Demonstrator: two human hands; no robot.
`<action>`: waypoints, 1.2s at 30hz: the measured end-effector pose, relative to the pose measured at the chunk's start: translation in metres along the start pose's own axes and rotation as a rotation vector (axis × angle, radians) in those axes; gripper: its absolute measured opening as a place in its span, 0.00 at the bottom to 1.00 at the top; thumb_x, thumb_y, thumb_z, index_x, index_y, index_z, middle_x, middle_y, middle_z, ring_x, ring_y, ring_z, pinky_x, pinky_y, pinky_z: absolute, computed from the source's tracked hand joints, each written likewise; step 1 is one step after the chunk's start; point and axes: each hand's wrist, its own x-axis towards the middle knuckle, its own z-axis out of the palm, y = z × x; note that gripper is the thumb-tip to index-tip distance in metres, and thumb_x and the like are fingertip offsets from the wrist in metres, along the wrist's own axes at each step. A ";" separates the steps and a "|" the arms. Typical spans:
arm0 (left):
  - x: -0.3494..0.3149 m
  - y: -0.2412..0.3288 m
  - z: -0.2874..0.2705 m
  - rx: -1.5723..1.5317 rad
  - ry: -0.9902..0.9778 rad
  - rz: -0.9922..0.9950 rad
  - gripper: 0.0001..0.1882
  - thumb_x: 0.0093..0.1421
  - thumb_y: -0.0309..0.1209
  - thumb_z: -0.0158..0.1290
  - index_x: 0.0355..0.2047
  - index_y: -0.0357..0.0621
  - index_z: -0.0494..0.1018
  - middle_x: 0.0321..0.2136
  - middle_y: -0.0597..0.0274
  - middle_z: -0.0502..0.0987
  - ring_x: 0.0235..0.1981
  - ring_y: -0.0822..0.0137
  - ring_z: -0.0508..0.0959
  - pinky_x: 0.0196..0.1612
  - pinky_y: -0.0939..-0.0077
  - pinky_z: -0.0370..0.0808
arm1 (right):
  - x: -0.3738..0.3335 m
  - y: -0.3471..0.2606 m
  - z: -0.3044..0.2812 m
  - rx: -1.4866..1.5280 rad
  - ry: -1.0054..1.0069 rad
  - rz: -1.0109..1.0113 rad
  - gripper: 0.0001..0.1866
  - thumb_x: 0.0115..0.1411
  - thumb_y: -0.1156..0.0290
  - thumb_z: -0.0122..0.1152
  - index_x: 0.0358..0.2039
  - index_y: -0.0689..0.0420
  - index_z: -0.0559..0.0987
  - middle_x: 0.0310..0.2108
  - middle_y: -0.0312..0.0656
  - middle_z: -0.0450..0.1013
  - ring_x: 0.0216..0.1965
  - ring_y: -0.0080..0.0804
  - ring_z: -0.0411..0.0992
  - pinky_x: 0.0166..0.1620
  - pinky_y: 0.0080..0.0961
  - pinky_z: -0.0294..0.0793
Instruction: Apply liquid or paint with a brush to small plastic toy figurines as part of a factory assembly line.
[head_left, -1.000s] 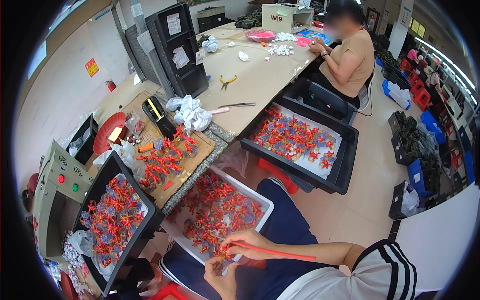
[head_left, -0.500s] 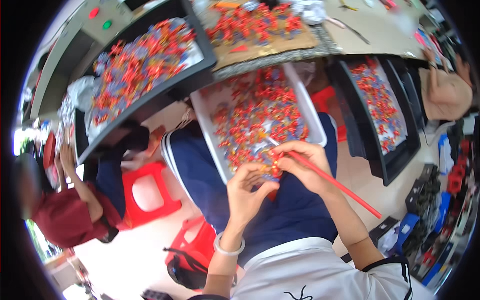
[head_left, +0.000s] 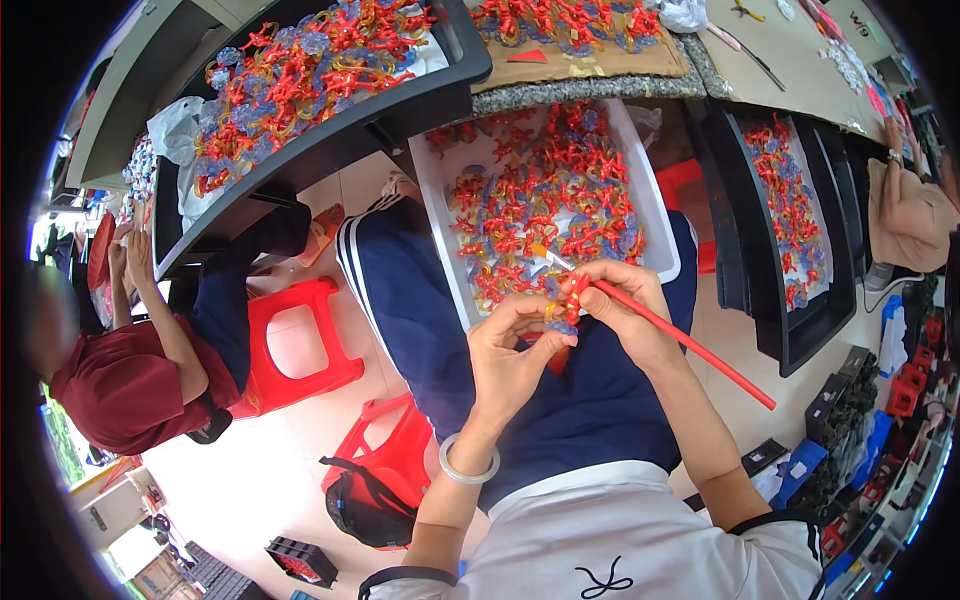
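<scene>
In front of my lap, a small figurine (head_left: 575, 299) of red, yellow and clear blue plastic is held between both hands. My left hand (head_left: 508, 352) pinches its lower part with thumb and fingers. Against its upper right side press the fingertips of my right hand (head_left: 632, 318), which also grips a paintbrush (head_left: 695, 346). The brush has a long red handle slanting down to the right, and its pale bristles point up-left over a white tray (head_left: 648, 190). Several similar figurines (head_left: 545, 200) fill that tray, which rests on my thighs.
A black tray (head_left: 330, 160) piled with figurines stands at the left, another black tray (head_left: 800, 340) at the right. The worktable (head_left: 790, 85) ahead carries more figurines, pliers and tweezers. A co-worker in a dark red shirt (head_left: 130, 385) sits at the left, near red stools (head_left: 300, 345).
The whole view has shifted, so the scene sits further right and higher. The figurine now shows more plainly between my fingertips. Both hands keep their hold, the brush still in the right.
</scene>
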 end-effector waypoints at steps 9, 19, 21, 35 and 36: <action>-0.004 -0.005 0.001 0.536 0.114 0.229 0.14 0.42 0.20 0.68 0.30 0.34 0.75 0.25 0.59 0.80 0.24 0.73 0.79 0.30 0.81 0.76 | -0.005 0.021 0.004 0.008 0.085 -0.098 0.10 0.61 0.70 0.61 0.37 0.65 0.78 0.35 0.39 0.76 0.37 0.21 0.73 0.44 0.20 0.73; -0.002 0.005 0.013 0.071 0.044 -0.003 0.14 0.49 0.19 0.64 0.35 0.35 0.73 0.28 0.56 0.80 0.30 0.65 0.82 0.30 0.77 0.78 | -0.009 0.011 -0.006 0.093 0.088 0.067 0.19 0.62 0.61 0.59 0.43 0.65 0.77 0.40 0.45 0.77 0.39 0.28 0.75 0.45 0.25 0.74; -0.002 0.002 0.013 -0.242 0.047 -0.182 0.14 0.52 0.20 0.63 0.37 0.36 0.71 0.30 0.54 0.80 0.32 0.61 0.82 0.30 0.76 0.78 | -0.007 -0.001 -0.004 0.181 0.040 -0.033 0.23 0.66 0.57 0.52 0.46 0.67 0.76 0.42 0.47 0.76 0.41 0.27 0.74 0.47 0.26 0.73; 0.003 -0.016 0.008 -0.567 -0.017 -0.195 0.16 0.59 0.28 0.57 0.46 0.41 0.66 0.37 0.53 0.79 0.39 0.57 0.81 0.38 0.74 0.77 | -0.004 -0.020 0.001 -0.104 0.192 -0.166 0.12 0.58 0.80 0.61 0.43 0.65 0.78 0.34 0.40 0.76 0.39 0.23 0.74 0.43 0.19 0.74; 0.004 -0.014 0.008 -0.436 -0.017 -0.172 0.17 0.60 0.29 0.57 0.47 0.40 0.66 0.39 0.53 0.78 0.40 0.58 0.80 0.39 0.73 0.77 | -0.003 -0.019 0.001 -0.103 0.192 -0.165 0.12 0.58 0.80 0.61 0.43 0.65 0.78 0.34 0.40 0.76 0.39 0.23 0.74 0.43 0.19 0.74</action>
